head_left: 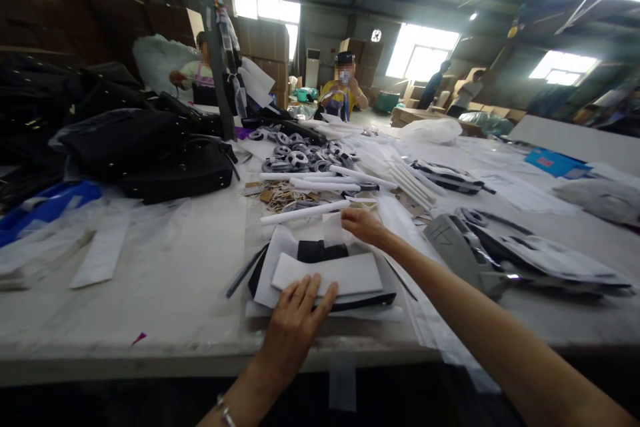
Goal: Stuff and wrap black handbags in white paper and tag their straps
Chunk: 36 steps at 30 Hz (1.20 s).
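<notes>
My left hand (295, 320) lies flat, fingers stretched out, on a white foam sheet (345, 273) that tops a small stack of white and black flat pieces (280, 260) near the table's front edge. My right hand (363, 223) reaches past the stack and pinches the top edge of a small white slip (333, 230) standing up behind a black piece (320, 251). A white rolled tube (305, 211) lies just beyond that hand.
Black bags (170, 160) are heaped at the left. Grey rings (300, 157), more white tubes (325, 180) and cardboard scraps (280, 195) sit mid-table. Grey and black cut parts (525, 247) lie right. A white strip (103, 250) lies left. People work at the far end.
</notes>
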Each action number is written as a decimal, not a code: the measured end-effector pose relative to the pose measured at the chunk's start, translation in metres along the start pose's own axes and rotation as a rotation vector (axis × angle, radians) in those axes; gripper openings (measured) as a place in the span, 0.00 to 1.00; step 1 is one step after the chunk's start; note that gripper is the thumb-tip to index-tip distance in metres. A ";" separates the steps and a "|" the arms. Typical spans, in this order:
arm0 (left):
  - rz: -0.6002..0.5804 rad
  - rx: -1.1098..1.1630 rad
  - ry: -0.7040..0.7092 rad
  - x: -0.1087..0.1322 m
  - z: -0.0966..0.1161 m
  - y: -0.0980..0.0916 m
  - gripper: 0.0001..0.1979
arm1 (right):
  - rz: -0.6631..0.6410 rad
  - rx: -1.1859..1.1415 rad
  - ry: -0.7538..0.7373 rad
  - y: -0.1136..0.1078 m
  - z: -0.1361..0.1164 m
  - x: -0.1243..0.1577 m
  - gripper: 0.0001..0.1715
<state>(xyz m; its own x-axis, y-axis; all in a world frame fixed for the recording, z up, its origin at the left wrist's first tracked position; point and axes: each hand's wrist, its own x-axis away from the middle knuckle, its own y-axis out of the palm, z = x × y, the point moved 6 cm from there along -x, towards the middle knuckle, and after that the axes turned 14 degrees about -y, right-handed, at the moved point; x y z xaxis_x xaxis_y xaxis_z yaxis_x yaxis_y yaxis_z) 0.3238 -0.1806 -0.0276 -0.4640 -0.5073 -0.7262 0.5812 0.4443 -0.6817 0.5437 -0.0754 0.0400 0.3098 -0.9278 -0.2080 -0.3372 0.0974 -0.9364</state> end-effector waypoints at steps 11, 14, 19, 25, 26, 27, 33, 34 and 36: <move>-0.039 -0.018 0.033 -0.007 0.003 -0.012 0.23 | 0.114 -0.326 -0.156 -0.021 -0.083 0.075 0.09; -0.063 -0.017 0.033 -0.009 0.005 -0.013 0.21 | 0.136 -0.179 -0.326 -0.011 -0.123 0.110 0.11; -0.120 -0.036 0.046 -0.010 0.005 -0.011 0.22 | 0.166 -0.116 -0.594 0.013 -0.195 0.179 0.14; -0.130 -0.043 0.065 -0.008 0.005 -0.009 0.22 | 0.206 0.158 -0.510 0.073 -0.176 0.206 0.16; -0.128 -0.045 0.067 -0.009 0.005 -0.009 0.21 | 0.243 0.209 -0.493 0.081 -0.166 0.203 0.16; -0.125 -0.047 0.069 -0.009 0.005 -0.010 0.21 | 0.284 0.236 -0.488 0.088 -0.158 0.200 0.15; -0.132 -0.031 0.095 -0.014 0.000 -0.007 0.21 | 0.461 0.109 -0.452 0.085 -0.148 0.186 0.11; -0.135 -0.026 0.097 -0.015 -0.002 -0.006 0.21 | 0.447 0.067 -0.450 0.084 -0.152 0.188 0.12; -0.139 -0.016 0.095 -0.017 -0.004 -0.003 0.21 | 0.391 -0.026 -0.465 0.084 -0.162 0.194 0.13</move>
<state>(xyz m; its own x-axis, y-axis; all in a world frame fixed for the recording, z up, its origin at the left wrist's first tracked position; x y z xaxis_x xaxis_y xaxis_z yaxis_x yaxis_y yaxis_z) 0.3269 -0.1701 -0.0131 -0.6006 -0.4933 -0.6292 0.4962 0.3871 -0.7772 0.4317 -0.3057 -0.0338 0.5126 -0.5696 -0.6425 -0.5242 0.3851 -0.7596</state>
